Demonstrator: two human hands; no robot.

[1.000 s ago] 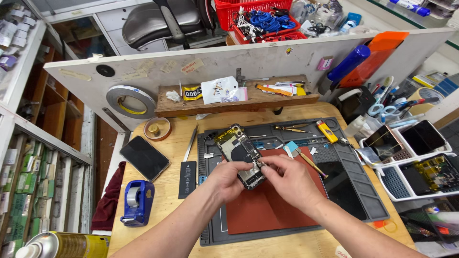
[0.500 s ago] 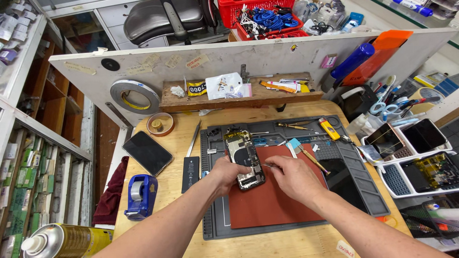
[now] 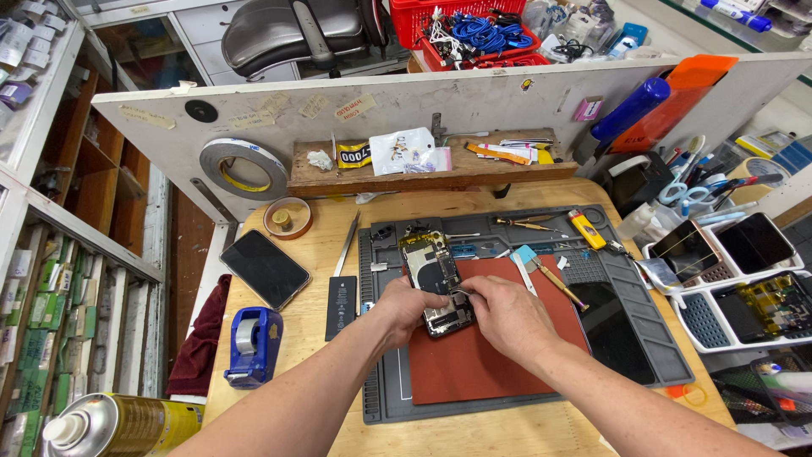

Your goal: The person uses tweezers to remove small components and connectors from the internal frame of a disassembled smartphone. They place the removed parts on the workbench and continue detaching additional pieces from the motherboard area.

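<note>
Both hands (image 3: 461,309) pinch opened phone (image 3: 436,279) (mat-edge near).

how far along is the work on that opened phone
Done: the opened phone lies on the red mat with its insides bared, and a black battery lies apart. In hand: left hand steadies its lower end, right hand works there with a thin tool. Left: closing; the phone remains open.

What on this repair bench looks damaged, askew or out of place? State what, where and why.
The opened phone under both hands lies askew on the red mat, its insides bare. A battery lies loose left of the grey work mat. Nothing looks spilled.
</note>
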